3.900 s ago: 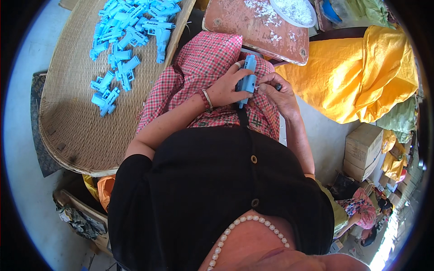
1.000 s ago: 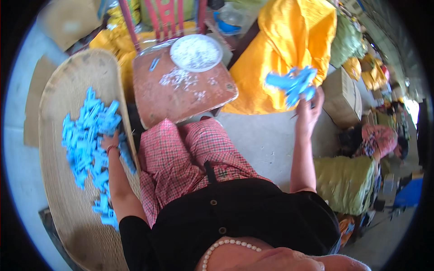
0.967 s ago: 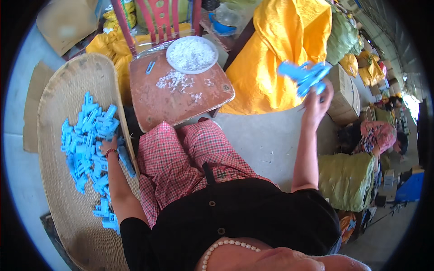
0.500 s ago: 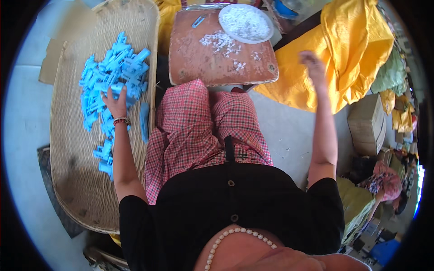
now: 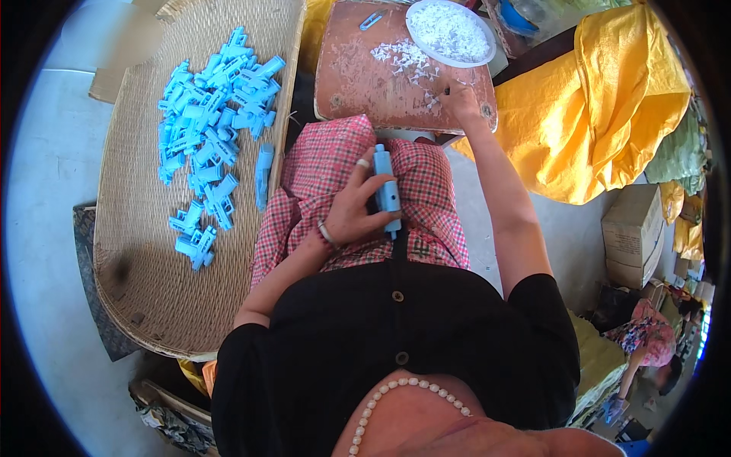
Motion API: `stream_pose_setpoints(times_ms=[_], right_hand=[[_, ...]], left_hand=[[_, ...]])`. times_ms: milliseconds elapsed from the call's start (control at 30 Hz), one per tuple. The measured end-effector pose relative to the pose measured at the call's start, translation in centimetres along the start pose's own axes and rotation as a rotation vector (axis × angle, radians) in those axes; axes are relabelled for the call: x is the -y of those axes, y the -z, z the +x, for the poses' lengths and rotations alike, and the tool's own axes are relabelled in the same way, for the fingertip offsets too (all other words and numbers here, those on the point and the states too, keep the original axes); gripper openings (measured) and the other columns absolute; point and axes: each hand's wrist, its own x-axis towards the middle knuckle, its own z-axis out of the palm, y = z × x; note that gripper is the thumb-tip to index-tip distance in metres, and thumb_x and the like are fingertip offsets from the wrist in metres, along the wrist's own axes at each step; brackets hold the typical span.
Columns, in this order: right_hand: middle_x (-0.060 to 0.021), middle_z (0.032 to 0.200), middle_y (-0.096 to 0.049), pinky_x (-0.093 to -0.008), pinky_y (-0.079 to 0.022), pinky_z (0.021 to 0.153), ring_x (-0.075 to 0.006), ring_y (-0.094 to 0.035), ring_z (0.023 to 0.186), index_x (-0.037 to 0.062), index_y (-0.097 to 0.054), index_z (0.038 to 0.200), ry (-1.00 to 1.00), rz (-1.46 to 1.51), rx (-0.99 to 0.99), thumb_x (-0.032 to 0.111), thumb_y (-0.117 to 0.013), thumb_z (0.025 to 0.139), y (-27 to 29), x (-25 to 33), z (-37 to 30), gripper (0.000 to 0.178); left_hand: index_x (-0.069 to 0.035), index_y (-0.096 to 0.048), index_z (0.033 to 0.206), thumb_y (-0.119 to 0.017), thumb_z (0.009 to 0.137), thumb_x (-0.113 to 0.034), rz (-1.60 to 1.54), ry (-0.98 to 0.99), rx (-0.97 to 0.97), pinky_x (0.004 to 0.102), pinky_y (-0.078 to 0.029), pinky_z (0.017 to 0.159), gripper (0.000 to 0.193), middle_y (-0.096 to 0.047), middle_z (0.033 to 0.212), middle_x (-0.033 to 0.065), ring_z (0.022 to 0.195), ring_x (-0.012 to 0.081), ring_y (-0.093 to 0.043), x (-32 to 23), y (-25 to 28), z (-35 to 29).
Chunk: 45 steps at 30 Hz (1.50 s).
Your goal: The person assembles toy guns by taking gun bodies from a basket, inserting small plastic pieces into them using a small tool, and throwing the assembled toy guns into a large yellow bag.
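Observation:
Above my lap, my left hand point(image 5: 358, 201) is closed around a light-blue plastic toy gun point(image 5: 387, 190), fingers and thumb along its side. My right hand point(image 5: 460, 101) is over the right part of a worn reddish-brown stool top point(image 5: 350, 95), its fingers bent together next to a few scattered small white plastic pieces point(image 5: 405, 58). Whether a piece is between those fingers is too small to tell. A heap of similar blue toy guns point(image 5: 205, 114) lies in the long woven tray point(image 5: 145, 289) on my left.
A white bowl point(image 5: 449, 32) full of small white pieces stands at the stool's far right corner, with a flat blue part point(image 5: 371, 20) to its left. Yellow sacking point(image 5: 601, 114) and a cardboard box point(image 5: 632, 234) are on the right. Another person point(image 5: 643, 335) bends at the far right.
My left hand has come from the tray's heap to my lap, bringing a blue toy gun. My right hand has moved left from over the yellow sacking to the stool top, its fingers now together.

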Motion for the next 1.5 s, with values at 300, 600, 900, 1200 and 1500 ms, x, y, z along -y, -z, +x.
stream_pose_setpoints(times_ms=[300,600,900,1200,1500], right_hand=[[-0.0181,0.078,-0.065,-0.0381,-0.051,0.072,-0.0331,-0.064,0.079,0.0073,-0.065,0.087,0.031,0.276,-0.192,0.022,-0.06,0.076,3.4,0.2,-1.2,0.018],[-0.0155,0.08,-0.066,-0.036,-0.05,0.072,-0.0269,-0.066,0.076,0.0081,-0.065,0.091,0.066,0.308,-0.224,0.021,-0.062,0.075,2.1,1.2,-2.6,0.021],[-0.0168,0.088,-0.064,-0.0395,-0.049,0.073,-0.0332,-0.062,0.083,0.0052,-0.06,0.089,0.357,0.103,-0.126,0.007,-0.06,0.074,0.0,2.6,-5.3,0.015],[-0.0064,0.079,-0.066,-0.0294,-0.045,0.053,-0.0156,-0.059,0.062,0.0046,-0.061,0.091,0.198,0.719,0.125,0.008,-0.062,0.078,4.1,2.4,-6.4,0.013],[-0.0034,0.076,-0.058,-0.0159,-0.023,0.036,-0.0002,-0.034,0.042,0.0045,-0.056,0.092,-0.34,1.38,0.936,0.005,-0.061,0.081,10.9,7.3,-19.0,0.012]], left_hand=[[-0.014,-0.052,0.12,-0.07,0.07,-0.041,0.073,0.196,0.205,0.0423,-0.044,0.092,0.06,-0.02,0.145,0.0253,0.119,0.0423,-0.044,1.2,-2.1,1.7],[-0.016,-0.053,0.122,-0.068,0.069,-0.047,0.123,0.233,0.192,0.0421,-0.048,0.088,0.063,-0.02,0.145,0.0251,0.113,0.0415,-0.051,0.9,-2.8,1.5],[-0.015,-0.052,0.121,-0.068,0.07,-0.047,0.116,0.214,0.188,0.0422,-0.047,0.089,0.062,-0.023,0.143,0.0238,0.115,0.0415,-0.048,1.1,-2.9,1.2],[-0.016,-0.05,0.122,-0.069,0.071,-0.044,0.124,0.247,0.175,0.0429,-0.046,0.091,0.061,-0.021,0.143,0.027,0.117,0.0433,-0.046,0.3,-2.9,1.2],[-0.016,-0.05,0.123,-0.067,0.072,-0.046,0.045,0.119,0.108,0.0437,-0.047,0.089,0.061,-0.02,0.142,0.0301,0.118,0.0469,-0.045,1.7,-3.4,0.1]])
